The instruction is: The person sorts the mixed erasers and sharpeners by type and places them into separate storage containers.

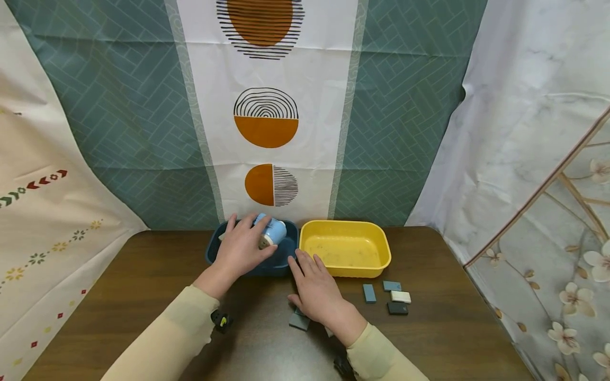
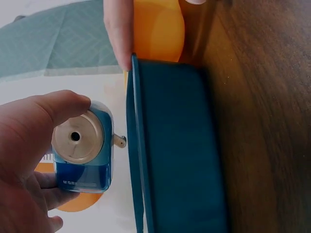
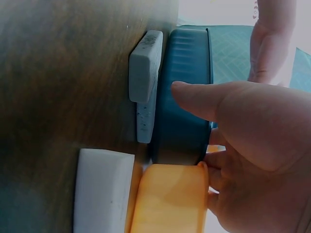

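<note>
My left hand [image 1: 238,247] grips a blue pencil sharpener [image 1: 275,232] just above the dark blue bin [image 1: 271,271]. In the left wrist view the sharpener's round pale face [image 2: 87,145] with a dark hole shows, and a small crank [image 2: 119,141] sticks out at its side. Thumb and fingers hold it at opposite edges. My right hand [image 1: 316,292] has its fingers extended to the near rims where the dark blue bin meets the yellow bin [image 1: 352,272]. In the right wrist view its fingertips are at the yellow rim, with the thumb [image 3: 194,97] apart in front of the dark blue wall.
Grey eraser-like blocks [image 1: 299,321] lie under and beside the right hand. To its right are two blue-grey blocks [image 1: 369,293], a white block [image 1: 401,297] and a black block [image 1: 397,308]. A patterned cloth [image 1: 314,185] hangs behind the bins.
</note>
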Tool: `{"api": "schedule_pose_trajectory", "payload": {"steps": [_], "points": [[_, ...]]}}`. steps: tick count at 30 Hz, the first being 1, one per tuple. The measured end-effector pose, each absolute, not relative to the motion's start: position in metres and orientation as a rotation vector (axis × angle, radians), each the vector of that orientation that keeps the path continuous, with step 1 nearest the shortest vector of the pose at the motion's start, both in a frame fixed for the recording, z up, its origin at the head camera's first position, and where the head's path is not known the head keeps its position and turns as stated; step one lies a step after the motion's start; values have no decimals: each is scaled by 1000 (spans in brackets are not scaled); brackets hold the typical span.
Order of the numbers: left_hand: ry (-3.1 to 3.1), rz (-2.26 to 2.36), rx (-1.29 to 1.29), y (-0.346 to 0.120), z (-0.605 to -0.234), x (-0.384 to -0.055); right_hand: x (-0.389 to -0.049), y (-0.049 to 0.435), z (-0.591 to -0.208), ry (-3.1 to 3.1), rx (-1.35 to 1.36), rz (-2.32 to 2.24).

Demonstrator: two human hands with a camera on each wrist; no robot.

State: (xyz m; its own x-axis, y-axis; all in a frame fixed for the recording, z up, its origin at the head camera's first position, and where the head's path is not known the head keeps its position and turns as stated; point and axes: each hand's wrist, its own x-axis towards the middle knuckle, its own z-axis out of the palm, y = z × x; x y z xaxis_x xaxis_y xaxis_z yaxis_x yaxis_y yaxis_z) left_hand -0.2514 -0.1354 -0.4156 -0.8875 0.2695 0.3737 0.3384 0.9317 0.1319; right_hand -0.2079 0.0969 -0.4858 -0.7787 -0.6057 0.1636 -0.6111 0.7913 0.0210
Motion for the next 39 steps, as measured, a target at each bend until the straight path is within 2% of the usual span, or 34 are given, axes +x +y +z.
{"api": "schedule_pose_trajectory", "payload": {"steps": [8,20,25,26,39], "points": [[-2773,-277,-473,-132,-420,-258,-207,98,-477,-2855,959,75],[-2805,-292,-486,-130,-430,-267,-217,102,-493,-2798,994,102],[-2824,-301,-487,-129,-433,-267,-215,101,-491,-2822,984,68],[-2829,-304,-486,-128,-434,-267,-209,99,-480,-2846,976,64],[-2888,-310,-473,-129,-445,-270,-205,97,-477,-2839,969,34]]}}
